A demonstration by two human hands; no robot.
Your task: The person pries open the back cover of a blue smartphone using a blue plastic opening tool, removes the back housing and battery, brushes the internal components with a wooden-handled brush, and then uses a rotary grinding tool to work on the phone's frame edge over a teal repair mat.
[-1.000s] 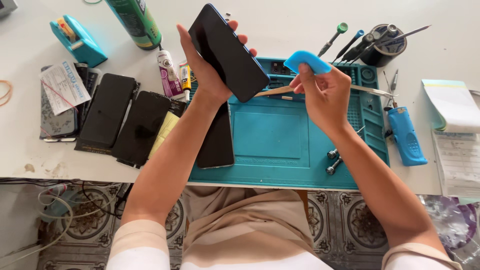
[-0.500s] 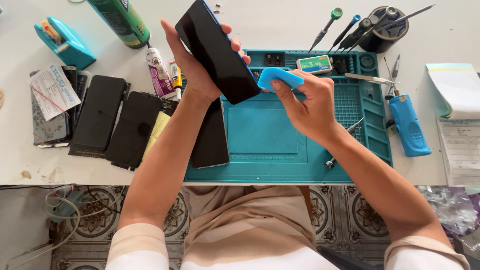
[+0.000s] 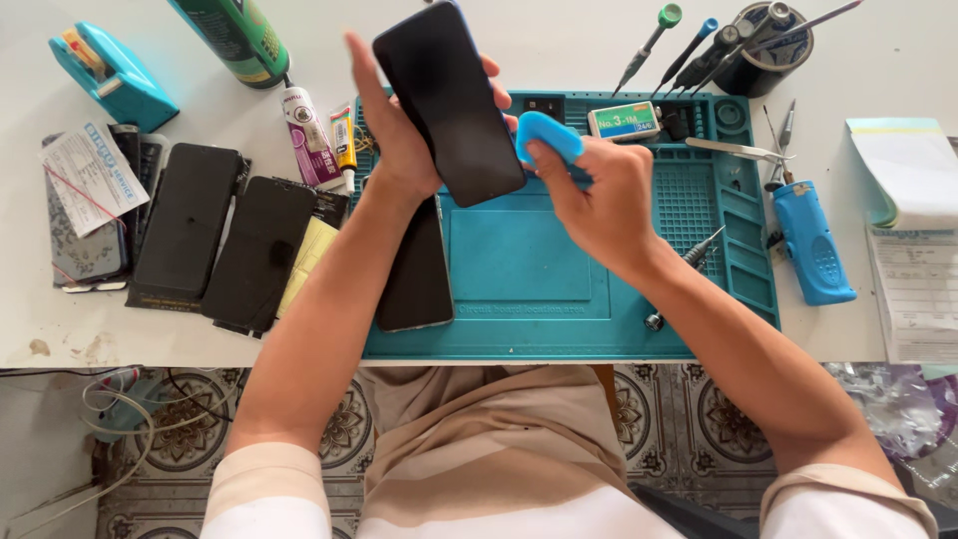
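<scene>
Got the phone [image 3: 449, 100] pinched in my left hand [image 3: 399, 140], fingers wrapped round its edges, held up off the mat [image 3: 529, 269] with the dark screen facing me, at about 12 o'clock from my lap. My right hand [image 3: 599, 200] is closed on a blue pick [image 3: 547, 135], its rounded end touching the phone's right edge, low down near the corner.

What worries me: the phone is only held by its sides, tilted, with nothing under it but air. If I lean on the pick too hard, I reckon it could twist out of my grip and drop onto the mat, or onto the second phone [image 3: 417, 269] lying flat just under my left wrist. A slip could also skid the pick across the glass or into my left fingers.

Around it: a row of dark screens [image 3: 220, 240] at 9 o'clock, two glue tubes [image 3: 309, 125] and a green can [image 3: 235, 35] at 11. Screwdrivers [image 3: 689, 55] stick out of a cup at 1 o'clock, with tweezers [image 3: 738, 150] and a blue tool [image 3: 810, 245] at 3. A loose screwdriver [image 3: 689, 262] lies right by my right wrist, so that arm hasn't much room to swing.
</scene>
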